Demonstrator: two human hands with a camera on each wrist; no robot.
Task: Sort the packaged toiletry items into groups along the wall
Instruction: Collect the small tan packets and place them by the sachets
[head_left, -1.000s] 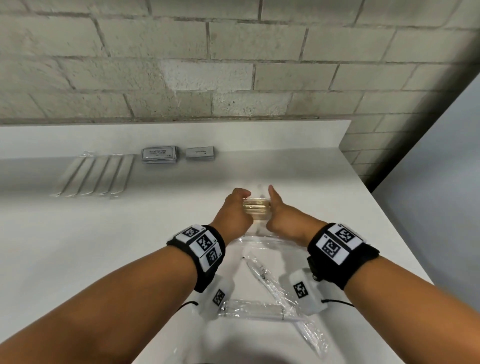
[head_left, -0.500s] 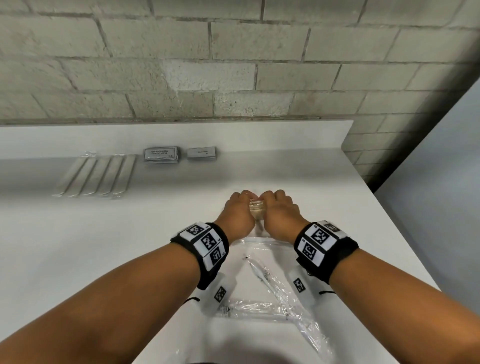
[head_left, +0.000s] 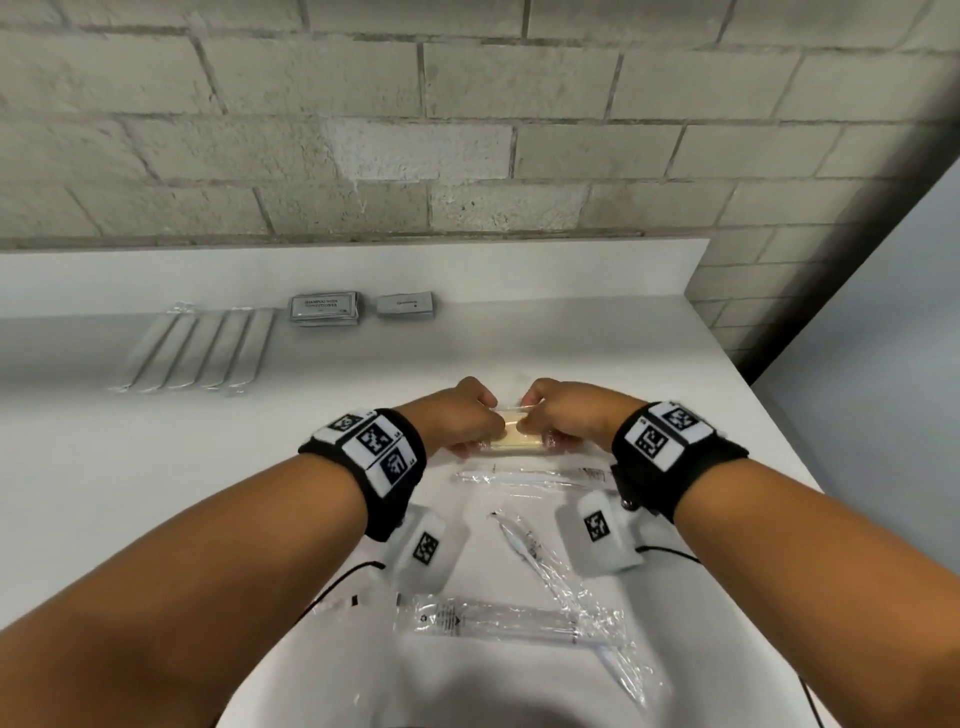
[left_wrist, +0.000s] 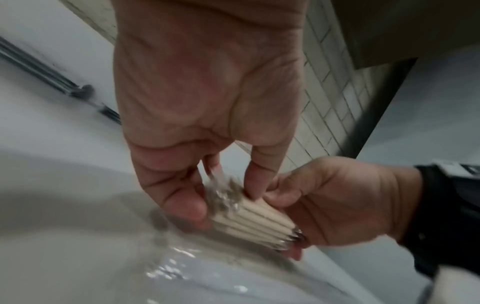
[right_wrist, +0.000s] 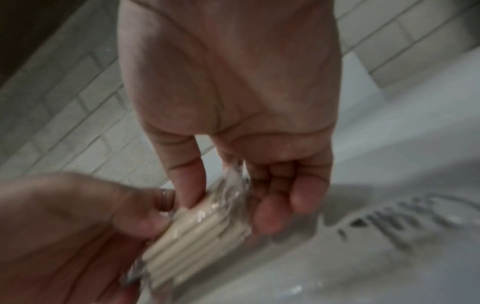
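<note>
Both hands hold one wrapped packet of pale sticks (head_left: 519, 440) at bench (head_left: 156, 493) centre. The left hand (head_left: 457, 415) pinches its 9 o'clock end and the right hand (head_left: 566, 415) its 3 o'clock end, fingers curled.

Risk: the loose, slick wrapping may slip or tear, judging by the crinkled ends. Clear packets (head_left: 498, 621) at 6 o'clock could be swept by the wrists. Sorted rows lie at 11 o'clock.

five wrapped sticks (head_left: 200, 349), two sachet stacks (head_left: 324, 307), three clear packets (head_left: 493, 618)
</note>
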